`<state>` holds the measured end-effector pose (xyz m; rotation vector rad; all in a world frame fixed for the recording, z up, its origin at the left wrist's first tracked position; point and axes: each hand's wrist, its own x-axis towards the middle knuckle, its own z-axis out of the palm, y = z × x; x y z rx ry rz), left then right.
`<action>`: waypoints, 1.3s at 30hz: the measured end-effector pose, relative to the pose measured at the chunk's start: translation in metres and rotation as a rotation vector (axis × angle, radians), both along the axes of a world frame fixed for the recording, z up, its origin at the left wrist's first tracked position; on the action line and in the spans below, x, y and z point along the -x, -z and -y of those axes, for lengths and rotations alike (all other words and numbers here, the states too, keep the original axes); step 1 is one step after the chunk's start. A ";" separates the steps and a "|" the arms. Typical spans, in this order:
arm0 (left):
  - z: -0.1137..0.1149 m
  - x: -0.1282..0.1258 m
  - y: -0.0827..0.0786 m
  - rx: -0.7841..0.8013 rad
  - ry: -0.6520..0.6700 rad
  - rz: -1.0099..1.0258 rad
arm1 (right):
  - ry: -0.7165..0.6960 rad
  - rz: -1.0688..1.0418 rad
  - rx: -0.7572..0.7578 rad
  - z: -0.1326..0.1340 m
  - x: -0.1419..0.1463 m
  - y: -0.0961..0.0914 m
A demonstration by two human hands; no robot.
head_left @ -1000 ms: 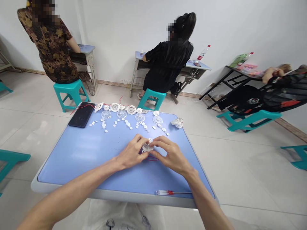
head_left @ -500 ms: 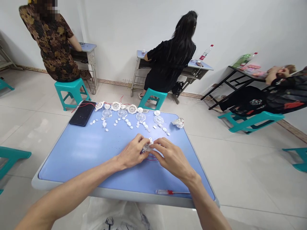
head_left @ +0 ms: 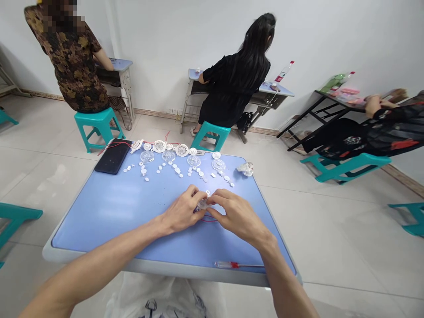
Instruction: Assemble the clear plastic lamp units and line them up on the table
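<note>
My left hand (head_left: 183, 211) and my right hand (head_left: 234, 213) meet over the middle of the blue table (head_left: 115, 212). Both pinch a small clear plastic part (head_left: 203, 204) with a thin red wire (head_left: 208, 219) trailing under it. Fingers of both hands are curled round the part, which they largely hide. Beyond the hands lie several small white and clear plastic pieces (head_left: 180, 165) in rows along the far edge.
A black phone (head_left: 112, 155) lies at the table's far left corner. A red-handled screwdriver (head_left: 232, 265) rests at the near edge. Three people sit on teal stools (head_left: 96, 126) at desks beyond; a white bag (head_left: 159, 300) lies under the table.
Both hands have stayed on the small part with only slight finger shifts. The view has drifted a little.
</note>
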<state>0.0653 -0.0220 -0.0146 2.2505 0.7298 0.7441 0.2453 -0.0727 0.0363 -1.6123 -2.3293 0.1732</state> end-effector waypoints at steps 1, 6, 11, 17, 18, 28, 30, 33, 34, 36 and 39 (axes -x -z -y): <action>0.000 0.000 0.000 0.001 0.001 -0.005 | 0.009 0.010 0.002 0.000 0.000 0.000; 0.000 0.000 -0.001 0.001 0.010 -0.018 | 0.039 0.042 -0.004 -0.001 0.003 0.003; -0.001 0.000 -0.003 0.000 0.014 -0.028 | 0.054 0.055 -0.006 0.000 0.004 0.005; 0.000 0.000 -0.002 0.002 0.005 -0.023 | 0.081 0.067 -0.053 0.001 0.006 0.008; 0.000 0.000 -0.002 0.003 0.006 -0.021 | 0.088 0.066 -0.053 0.001 0.006 0.008; 0.000 0.000 -0.003 0.001 0.012 -0.025 | 0.164 -0.078 0.172 -0.001 0.005 0.006; 0.000 0.000 -0.002 -0.003 0.013 -0.026 | 0.169 -0.127 0.205 -0.002 0.004 0.005; -0.001 0.000 0.000 -0.010 0.016 -0.030 | 0.158 -0.208 0.248 -0.003 0.003 0.004; -0.001 0.000 0.000 -0.010 0.018 -0.032 | 0.156 -0.237 0.260 -0.004 0.002 0.004; -0.001 0.000 0.000 -0.008 0.018 -0.033 | 0.161 -0.290 0.278 -0.004 0.002 0.005; -0.001 -0.001 0.000 -0.004 0.015 -0.029 | 0.181 -0.340 0.290 -0.004 0.002 0.007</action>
